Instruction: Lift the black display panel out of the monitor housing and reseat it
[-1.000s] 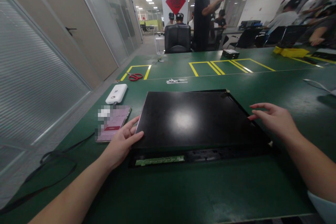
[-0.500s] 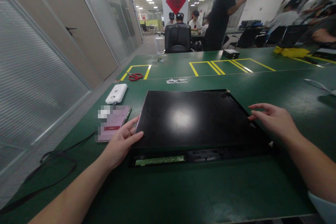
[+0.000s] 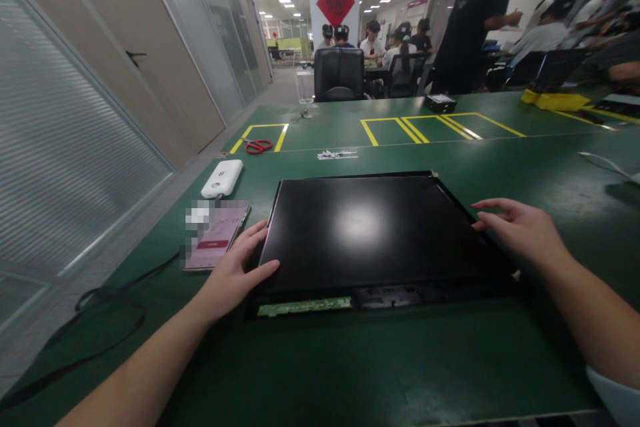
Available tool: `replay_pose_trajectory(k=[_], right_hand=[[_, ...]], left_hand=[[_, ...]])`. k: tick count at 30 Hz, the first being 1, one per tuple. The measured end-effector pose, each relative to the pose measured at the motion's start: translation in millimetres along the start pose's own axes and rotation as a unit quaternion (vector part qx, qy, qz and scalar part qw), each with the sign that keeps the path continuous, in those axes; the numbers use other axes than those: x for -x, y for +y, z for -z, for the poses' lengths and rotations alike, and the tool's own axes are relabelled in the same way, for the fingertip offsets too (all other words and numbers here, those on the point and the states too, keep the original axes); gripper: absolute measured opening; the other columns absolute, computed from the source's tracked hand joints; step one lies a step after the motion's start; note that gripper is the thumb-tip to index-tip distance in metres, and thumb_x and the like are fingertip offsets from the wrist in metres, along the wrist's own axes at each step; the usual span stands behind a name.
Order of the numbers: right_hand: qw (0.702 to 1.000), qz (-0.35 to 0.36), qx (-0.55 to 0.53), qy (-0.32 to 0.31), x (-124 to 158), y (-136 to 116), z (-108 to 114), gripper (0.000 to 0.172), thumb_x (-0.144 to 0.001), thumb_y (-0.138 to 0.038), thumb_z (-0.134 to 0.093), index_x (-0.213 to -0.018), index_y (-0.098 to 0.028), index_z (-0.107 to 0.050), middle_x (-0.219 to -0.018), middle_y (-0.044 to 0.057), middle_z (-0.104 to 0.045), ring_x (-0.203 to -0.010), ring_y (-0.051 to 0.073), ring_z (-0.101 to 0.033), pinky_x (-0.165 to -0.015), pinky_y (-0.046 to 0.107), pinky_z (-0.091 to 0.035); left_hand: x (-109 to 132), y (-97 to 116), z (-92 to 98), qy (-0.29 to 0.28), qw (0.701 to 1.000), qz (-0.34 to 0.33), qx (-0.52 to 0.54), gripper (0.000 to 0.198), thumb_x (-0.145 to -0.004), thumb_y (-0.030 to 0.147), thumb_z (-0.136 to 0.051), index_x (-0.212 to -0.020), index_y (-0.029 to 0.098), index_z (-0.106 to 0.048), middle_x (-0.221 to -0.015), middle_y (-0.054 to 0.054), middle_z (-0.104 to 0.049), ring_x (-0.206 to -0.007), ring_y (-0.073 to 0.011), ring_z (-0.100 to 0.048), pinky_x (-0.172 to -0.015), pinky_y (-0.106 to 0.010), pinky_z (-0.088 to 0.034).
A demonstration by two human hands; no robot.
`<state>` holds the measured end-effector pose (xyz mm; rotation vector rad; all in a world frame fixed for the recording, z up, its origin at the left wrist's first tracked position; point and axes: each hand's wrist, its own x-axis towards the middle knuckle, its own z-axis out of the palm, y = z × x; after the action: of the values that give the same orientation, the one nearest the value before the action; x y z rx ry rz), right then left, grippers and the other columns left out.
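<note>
A glossy black panel [image 3: 345,233] lies in a black frame [image 3: 400,293] on the green table [image 3: 350,367]. Along the frame's near edge shows a narrow green circuit board [image 3: 305,306]. My left hand [image 3: 240,267] rests at the panel's left edge, its thumb on the surface and its fingers spread along the side. At the right edge is my right hand [image 3: 523,230], with thumb and forefinger apart and the fingertips by the frame's side; nothing shows between them.
Left of the panel lie a phone [image 3: 217,237] and a white power bank [image 3: 223,179] with a black strap [image 3: 110,293]. Red scissors [image 3: 259,146], white scraps [image 3: 337,155] and a black box [image 3: 440,103] lie farther back. A person [image 3: 470,20] stands beyond the table.
The panel's left side has dropped lower into the frame and shifted slightly. My left fingers have opened from its edge. The standing person has moved right; my right hand is nearly unchanged.
</note>
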<state>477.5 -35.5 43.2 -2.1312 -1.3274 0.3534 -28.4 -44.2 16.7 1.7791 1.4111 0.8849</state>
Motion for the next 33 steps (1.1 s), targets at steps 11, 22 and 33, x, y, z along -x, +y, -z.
replay_pose_trajectory(k=[11,22,33], right_hand=[[1.000,-0.020,0.003,-0.005,0.0,-1.1,1.5,0.049,-0.068,-0.047,-0.057,-0.105,-0.022,-0.077,-0.072,0.003,-0.078,-0.048,0.020,-0.050,-0.055,0.037,-0.038],[1.000,-0.020,0.003,-0.006,0.9,-3.9,2.2,0.045,-0.069,-0.043,-0.059,-0.103,-0.021,-0.077,-0.071,0.004,-0.078,-0.049,0.020,-0.051,-0.054,0.035,-0.037],[1.000,-0.010,-0.002,-0.003,-1.5,3.1,0.3,0.045,-0.068,-0.046,-0.059,-0.101,-0.022,-0.078,-0.072,0.004,-0.078,-0.049,0.020,-0.052,-0.054,0.035,-0.038]], left_hand=[[-2.3,2.5,-0.9,-0.009,0.992,-0.015,-0.122,0.065,-0.088,0.063,-0.068,-0.139,0.022,-0.069,-0.164,-0.017,-0.048,-0.151,-0.0420,-0.044,-0.125,-0.059,-0.033],[-4.1,5.1,-2.7,0.028,0.998,0.013,-0.051,0.056,-0.095,0.059,-0.060,-0.135,0.024,-0.074,-0.158,-0.014,-0.055,-0.150,-0.0383,-0.046,-0.125,-0.056,-0.034],[-5.8,-1.6,-3.2,0.021,0.992,-0.022,-0.123,0.051,-0.095,0.056,-0.059,-0.132,0.025,-0.075,-0.154,-0.013,-0.059,-0.145,-0.0384,-0.051,-0.124,-0.056,-0.037]])
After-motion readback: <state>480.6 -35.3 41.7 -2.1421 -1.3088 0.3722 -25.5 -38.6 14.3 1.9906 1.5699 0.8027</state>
